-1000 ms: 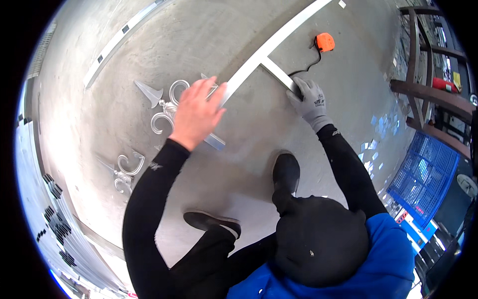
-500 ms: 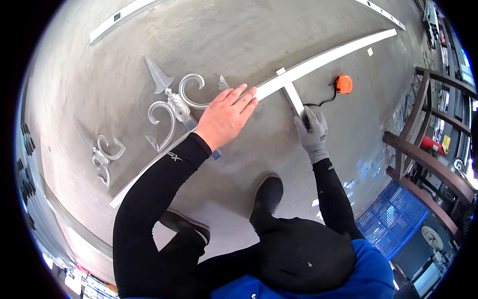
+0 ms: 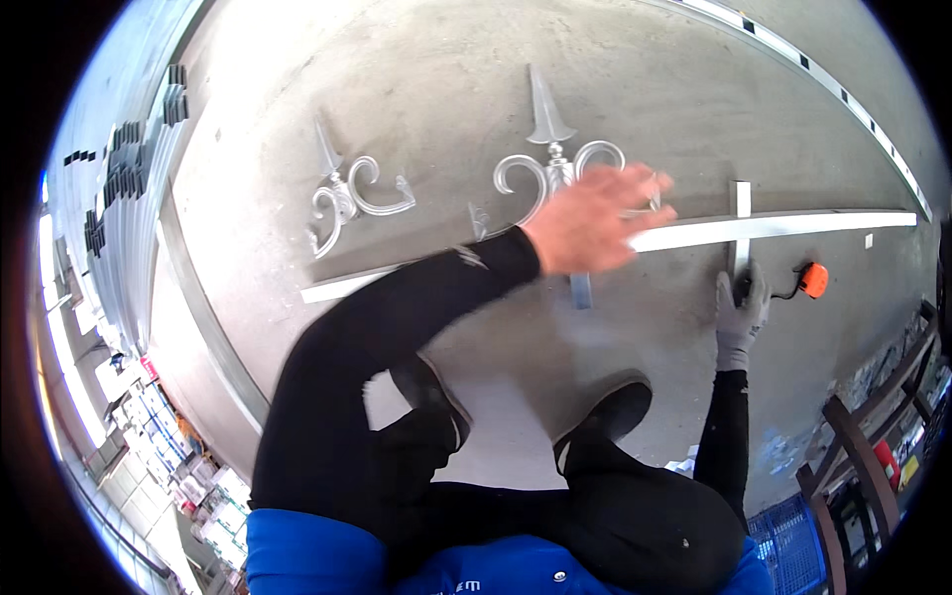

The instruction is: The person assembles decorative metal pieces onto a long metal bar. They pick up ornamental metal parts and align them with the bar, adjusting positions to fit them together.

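A broad, rough grey concrete floor is carrying the metalwork as a person in black sleeves and a blue vest is crouching over it. A long, flat pale metal bar is lying across the middle of the floor, running from below the scrollwork out toward the right edge, where a short flat cross strip is crossing it at a right angle. Along the far right edge a second long rail with dark slots is stretching away. At the left edge, stacked dark square tubes are showing their hollow ends.

Just beyond the bar, a cast silver finial with a spear point and two curled scrolls is lying flat; a smaller scrolled spear ornament is resting well to its left.

The bare left hand is hovering, blurred, over the bar and the lower part of the larger finial, fingers spread wide and holding nothing; whether it is touching the metal cannot be told. The right hand, in a grey knit glove, is pressing on the near end of the cross strip, fingers laid flat rather than closed around it.

Near that glove, toward the right edge, a small orange tape measure with a black cord is sitting on the concrete.
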Demonstrator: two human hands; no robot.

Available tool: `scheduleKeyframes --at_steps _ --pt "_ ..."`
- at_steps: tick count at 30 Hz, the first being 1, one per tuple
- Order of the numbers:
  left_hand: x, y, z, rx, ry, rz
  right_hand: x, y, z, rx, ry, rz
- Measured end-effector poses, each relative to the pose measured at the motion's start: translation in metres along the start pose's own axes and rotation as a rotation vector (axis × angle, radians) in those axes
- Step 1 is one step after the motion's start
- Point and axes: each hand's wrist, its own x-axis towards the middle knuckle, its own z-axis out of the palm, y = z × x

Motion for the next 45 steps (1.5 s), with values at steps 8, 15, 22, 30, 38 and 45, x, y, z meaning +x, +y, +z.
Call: scheduleKeyframes --at_steps 8,15,22,30,38,45 --pt "-0.241 -0.157 -0.161 0.395 -0.093 -0.747 0.004 -0.001 0.008 0.0 -0.051 -0.005" --pt "-0.284 -0.14 -0.159 0.353 -0.522 -0.746 -0.005 -0.002 0.001 0.417 -0.139 0.115" --pt "-0.277 -0.155 -0.148 0.227 -0.367 -0.825 -0.005 0.04 -0.002 -0.08 -0.159 0.122" --pt "-0.219 -0.2 -0.203 -0.158 -0.063 -0.957 -0.019 0.035 0.021 0.261 -0.172 0.153" --pt "-0.039 -0.144 -0.155 -0.482 0.223 -0.598 0.012 -0.013 -0.015 -0.072 -0.068 0.006" --pt "0.131 -0.045 -0.028 -0.112 0.112 -0.342 -0.002 -0.008 0.0 0.024 0.103 0.104"
